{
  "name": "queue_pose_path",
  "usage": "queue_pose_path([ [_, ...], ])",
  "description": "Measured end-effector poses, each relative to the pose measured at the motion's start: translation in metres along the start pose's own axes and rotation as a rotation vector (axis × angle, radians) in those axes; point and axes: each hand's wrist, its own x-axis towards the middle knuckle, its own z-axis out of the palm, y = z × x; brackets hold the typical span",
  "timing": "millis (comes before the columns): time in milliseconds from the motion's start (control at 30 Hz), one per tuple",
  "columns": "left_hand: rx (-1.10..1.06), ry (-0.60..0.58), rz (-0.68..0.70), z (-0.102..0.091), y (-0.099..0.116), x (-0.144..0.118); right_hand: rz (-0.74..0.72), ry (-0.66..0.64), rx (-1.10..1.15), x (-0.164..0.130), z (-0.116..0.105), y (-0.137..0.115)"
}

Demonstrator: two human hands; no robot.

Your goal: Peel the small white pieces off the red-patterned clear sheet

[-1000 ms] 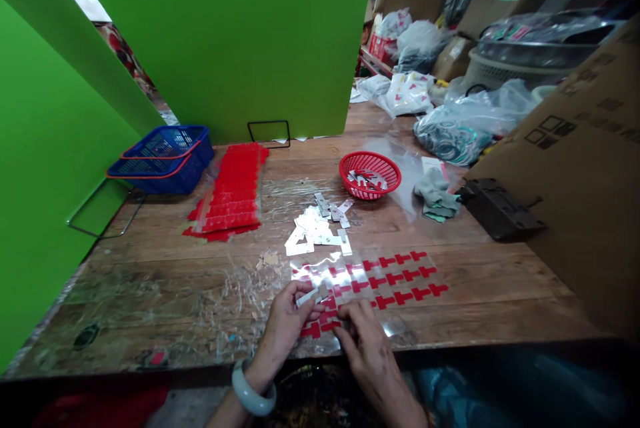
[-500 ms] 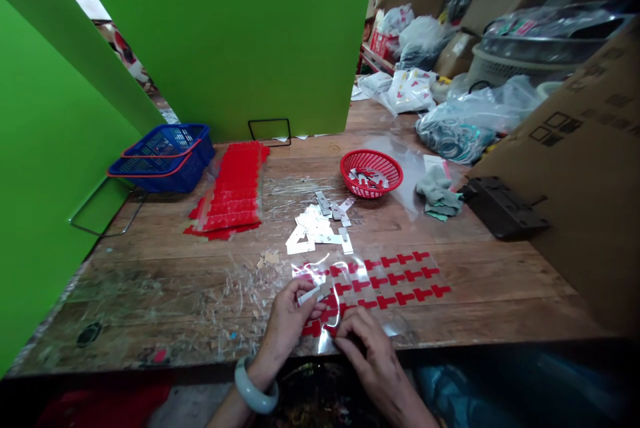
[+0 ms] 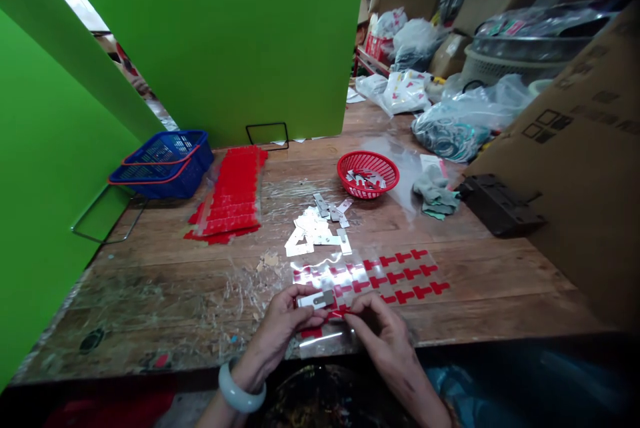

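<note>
Your left hand (image 3: 280, 325): it covers the near-left corner of the clear sheet (image 3: 367, 278) — the red shapes beneath can't be read.
Your right hand (image 3: 383, 331): fingertips hide whatever they pinch; too small to tell.
Metal piece (image 3: 316, 299): your left thumb covers its near end.
Your forearms: cut off by the bottom edge.
Red basket (image 3: 369, 173): contents too small to make out.
Cardboard box (image 3: 575, 168): runs off the right edge — its markings are blurred.
Far shelves (image 3: 450, 8): blurred clutter of bags.
</note>
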Motion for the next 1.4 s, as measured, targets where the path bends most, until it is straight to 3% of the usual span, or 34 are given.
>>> queue_pose_path([
  [233, -0.001, -0.043, -0.030, 0.008, 0.010, -0.015, -0.022, -0.036, 0.007, 0.006, 0.005, -0.018],
  [433, 0.011, -0.075, -0.024, 0.013, 0.011, -0.016, -0.087, -0.064, 0.013, 0.006, 0.006, -0.013],
  [1400, 0.049, -0.047, -0.011, 0.021, 0.009, -0.014, -0.089, -0.030, 0.017, 0.005, 0.011, -0.007],
])
